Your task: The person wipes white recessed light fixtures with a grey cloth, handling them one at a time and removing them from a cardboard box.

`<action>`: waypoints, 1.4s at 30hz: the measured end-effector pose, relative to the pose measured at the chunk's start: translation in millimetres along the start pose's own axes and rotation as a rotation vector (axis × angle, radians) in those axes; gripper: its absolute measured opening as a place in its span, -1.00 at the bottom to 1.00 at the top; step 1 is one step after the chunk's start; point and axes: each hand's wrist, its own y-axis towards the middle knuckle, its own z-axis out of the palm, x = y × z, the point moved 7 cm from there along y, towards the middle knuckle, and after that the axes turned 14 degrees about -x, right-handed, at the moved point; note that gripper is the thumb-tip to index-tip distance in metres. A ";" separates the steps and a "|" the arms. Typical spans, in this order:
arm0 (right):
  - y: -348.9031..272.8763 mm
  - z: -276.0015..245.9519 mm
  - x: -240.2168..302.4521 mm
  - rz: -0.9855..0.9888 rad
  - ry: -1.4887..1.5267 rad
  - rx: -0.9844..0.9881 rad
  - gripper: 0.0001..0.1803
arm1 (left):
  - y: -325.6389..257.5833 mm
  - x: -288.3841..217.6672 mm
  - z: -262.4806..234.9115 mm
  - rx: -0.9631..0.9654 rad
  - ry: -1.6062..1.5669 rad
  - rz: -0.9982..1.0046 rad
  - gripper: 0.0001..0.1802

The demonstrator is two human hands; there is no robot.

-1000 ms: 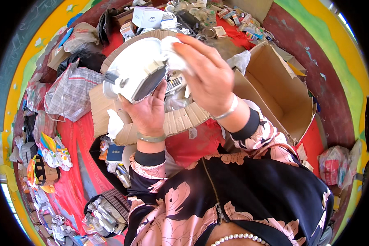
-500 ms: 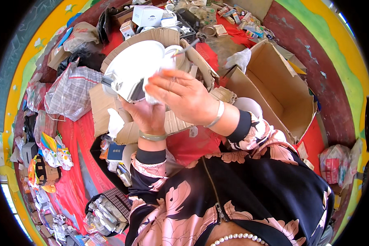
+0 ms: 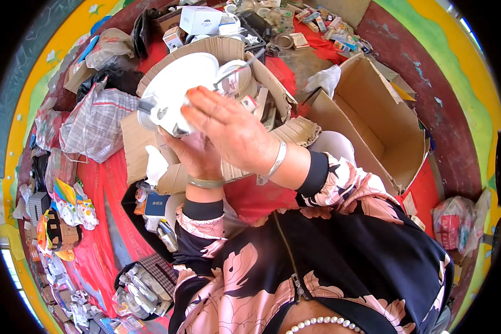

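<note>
My left hand [image 3: 192, 156] holds a white device from below, its fingers curled around the near end. The device has a large round white disc [image 3: 178, 75] and a small vented part close to my fingers; I cannot tell its exact kind. Over its near end lies my right hand [image 3: 222, 125], fingers together and pointing up and left. A white cloth [image 3: 182, 104], smeared by motion, shows only in part at the right fingertips. A dark cord [image 3: 244, 67] sticks up beyond the right hand. Both hands are above an open cardboard box [image 3: 236, 50] with ragged flaps.
Inside the box are white round items [image 3: 235, 78] and small cartons. To the right stands another cardboard box [image 3: 373, 117], open. A checked bag [image 3: 97, 122] sits at left. Below it a black container [image 3: 139, 214] holds small packages, and a basket [image 3: 145, 289] holds several wrapped items.
My right hand has moved left and down across the device, covering most of the white cloth. The device has shifted slightly left in my left hand.
</note>
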 end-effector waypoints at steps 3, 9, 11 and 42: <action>-19.3 -2.7 7.8 0.053 0.161 0.086 -0.55 | -1.0 -0.8 6.7 0.060 -0.034 -0.066 -0.26; 27.9 -50.2 4.2 -0.091 0.044 -0.295 -0.62 | 1.1 -3.0 16.2 -0.001 -0.066 -0.151 -0.20; 42.2 -43.4 -7.5 -0.023 0.045 -0.269 -0.59 | -8.5 -1.0 23.3 0.075 -0.084 -0.180 -0.19; -27.5 -44.5 -125.2 0.860 0.779 -0.458 -0.64 | -42.4 49.2 29.5 0.139 -0.164 -0.676 -0.09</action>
